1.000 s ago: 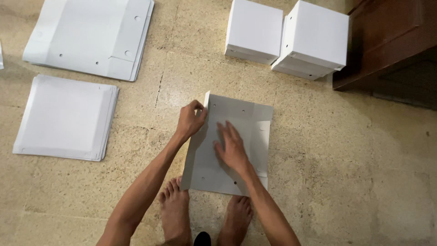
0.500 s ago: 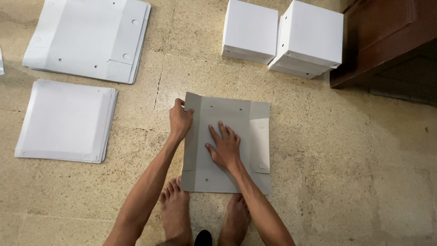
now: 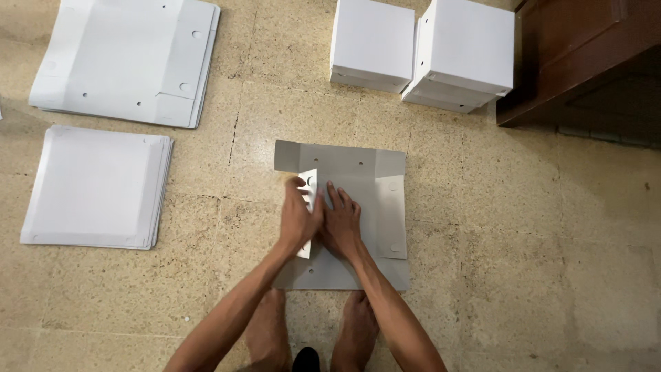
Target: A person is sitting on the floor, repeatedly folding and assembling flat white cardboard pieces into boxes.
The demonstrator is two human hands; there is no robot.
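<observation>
Under both hands' fingers (image 3: 308,196) lies the flat cardboard sheet (image 3: 358,180)
</observation>
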